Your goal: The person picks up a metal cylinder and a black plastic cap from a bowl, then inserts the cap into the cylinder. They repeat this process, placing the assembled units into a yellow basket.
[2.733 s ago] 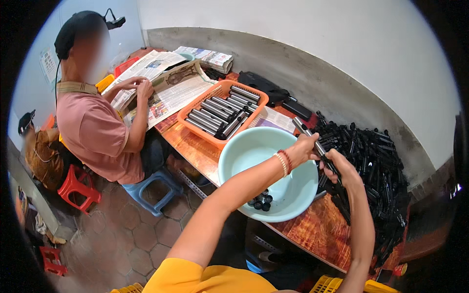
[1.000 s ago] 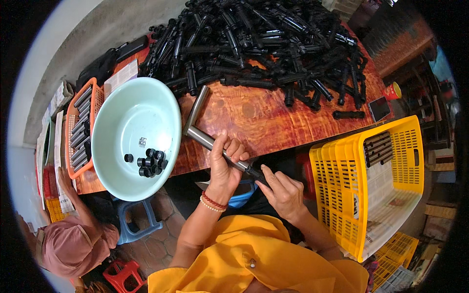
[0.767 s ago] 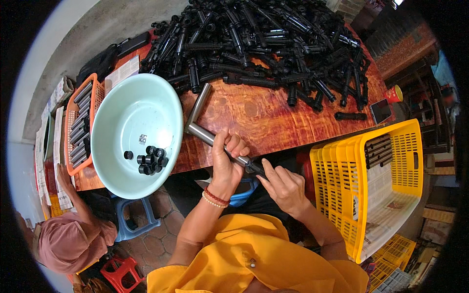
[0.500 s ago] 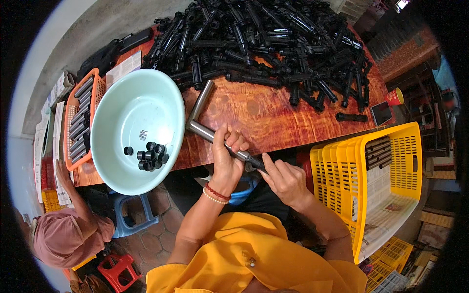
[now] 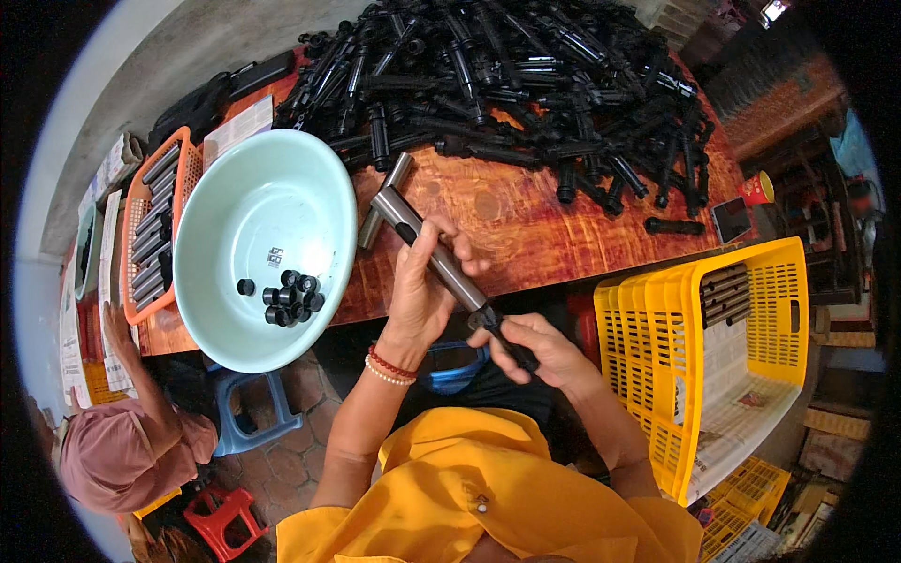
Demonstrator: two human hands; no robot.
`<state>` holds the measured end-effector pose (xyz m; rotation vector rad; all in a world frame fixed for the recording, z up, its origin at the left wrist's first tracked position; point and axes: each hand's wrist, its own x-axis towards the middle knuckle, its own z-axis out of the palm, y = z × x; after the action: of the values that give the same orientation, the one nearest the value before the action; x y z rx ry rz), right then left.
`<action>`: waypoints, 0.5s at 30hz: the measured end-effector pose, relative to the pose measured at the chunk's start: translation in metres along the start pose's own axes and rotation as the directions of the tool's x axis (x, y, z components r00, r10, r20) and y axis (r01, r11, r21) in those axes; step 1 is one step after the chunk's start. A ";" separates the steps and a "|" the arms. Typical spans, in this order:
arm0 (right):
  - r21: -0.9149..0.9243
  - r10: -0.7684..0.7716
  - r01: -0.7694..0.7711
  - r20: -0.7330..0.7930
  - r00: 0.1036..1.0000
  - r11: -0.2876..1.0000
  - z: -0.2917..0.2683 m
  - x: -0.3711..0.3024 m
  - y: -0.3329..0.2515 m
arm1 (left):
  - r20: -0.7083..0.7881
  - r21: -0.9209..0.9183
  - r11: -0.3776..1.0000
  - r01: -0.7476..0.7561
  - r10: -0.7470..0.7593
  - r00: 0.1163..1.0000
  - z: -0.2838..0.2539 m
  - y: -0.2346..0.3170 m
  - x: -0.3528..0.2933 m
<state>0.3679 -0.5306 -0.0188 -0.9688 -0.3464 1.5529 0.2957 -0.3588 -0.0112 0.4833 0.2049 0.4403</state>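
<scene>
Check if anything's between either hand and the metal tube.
Nothing visible. The left hand is directly on the metal tube, the right hand on its black end. The green basin sits apart, to the left.

the table has a glossy, reddish-brown top with a swirling wood grain, and light shines off its surface. behind the table, toward its left, runs a rough grey wall band with a white wall curving beyond it. a pale bluish wall stands past the table's left end. before the table lies a floor of brown tiles, with a blue stool near its edge and a red stool farther off. right of the table, dark wooden furniture fills a dim area; a small bright light glows beyond.
</scene>
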 end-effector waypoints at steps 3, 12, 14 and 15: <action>-0.212 -0.138 0.090 -0.221 0.966 0.973 0.008 0.009 0.016 | -0.227 0.090 0.995 -0.033 0.053 0.973 -0.010 -0.006 0.003; -0.698 -0.273 -0.048 -0.340 0.900 0.714 0.021 0.007 0.020 | -0.393 0.051 0.998 0.033 -0.010 0.919 -0.018 -0.021 -0.002; -0.752 -0.352 0.013 -0.293 0.889 0.659 0.015 0.007 0.027 | -0.385 0.029 0.999 0.019 -0.007 0.923 -0.018 -0.023 -0.003; -0.785 -0.379 0.009 -0.290 0.879 0.620 0.016 0.007 0.028 | -0.379 0.033 0.999 0.009 0.005 0.925 -0.017 -0.024 -0.004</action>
<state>0.3376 -0.5259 -0.0319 -1.8431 -0.8092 0.8969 0.2961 -0.3726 -0.0378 0.4277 0.5889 0.5274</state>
